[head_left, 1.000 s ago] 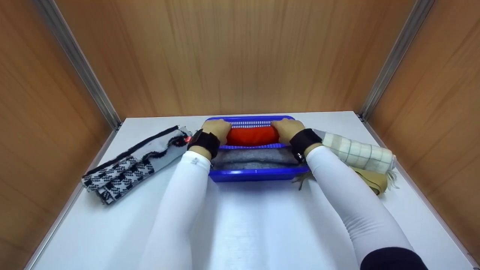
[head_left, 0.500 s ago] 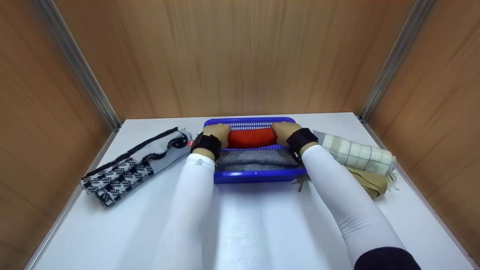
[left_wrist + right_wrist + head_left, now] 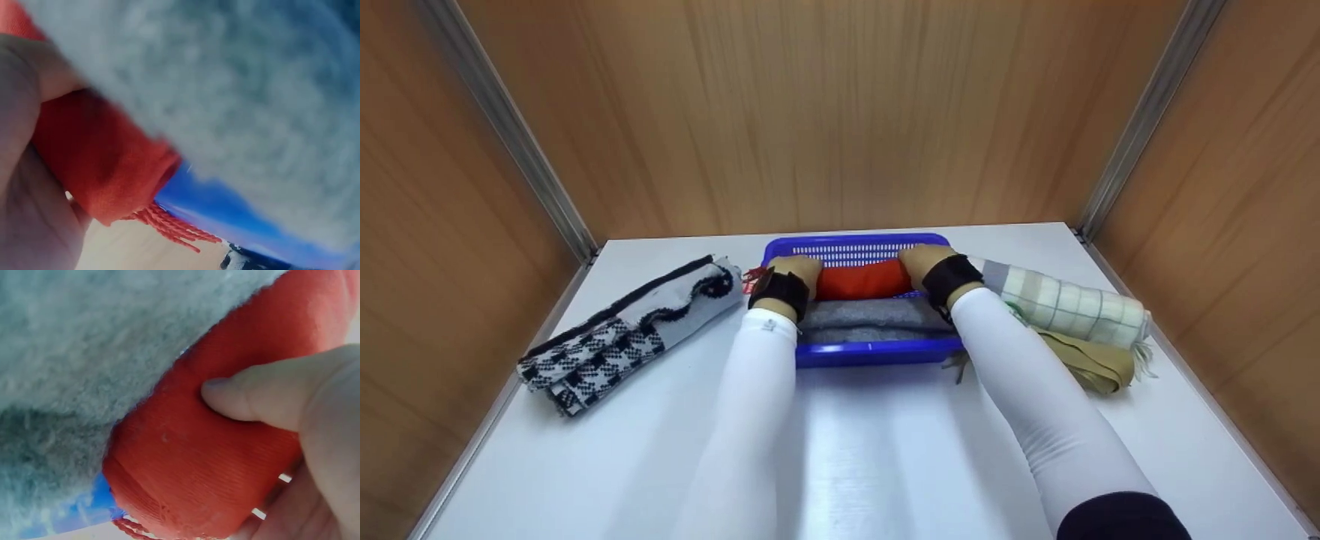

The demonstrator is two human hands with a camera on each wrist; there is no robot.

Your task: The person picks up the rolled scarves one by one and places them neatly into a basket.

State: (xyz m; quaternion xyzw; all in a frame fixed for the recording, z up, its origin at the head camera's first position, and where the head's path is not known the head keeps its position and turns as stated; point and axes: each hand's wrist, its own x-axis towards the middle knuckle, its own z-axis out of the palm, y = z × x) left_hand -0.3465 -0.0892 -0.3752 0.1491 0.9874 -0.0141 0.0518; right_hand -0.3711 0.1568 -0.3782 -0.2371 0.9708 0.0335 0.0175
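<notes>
A rolled red scarf (image 3: 862, 282) lies in the blue plastic basket (image 3: 877, 354), behind a folded grey cloth (image 3: 877, 313). At its left end my left hand (image 3: 802, 271) grips the roll; red fringe hangs out past the basket's left side. My right hand (image 3: 924, 262) holds the other end, its thumb (image 3: 242, 396) lying across the red fabric in the right wrist view. In both wrist views the fuzzy grey cloth (image 3: 225, 101) fills much of the picture, close against the red roll. The fingers beneath the roll are partly hidden.
Left of the basket lies a folded black, white and grey patterned scarf (image 3: 630, 330). To the right are a cream checked scarf (image 3: 1072, 304) and an olive one (image 3: 1091, 360), partly behind my right arm. Wooden panels (image 3: 840, 112) enclose the white table (image 3: 840, 450).
Both hands have drawn the red scarf slightly nearer, up against the grey cloth. The left hand has shifted a little right, the right hand a little left. More red fringe shows at left.
</notes>
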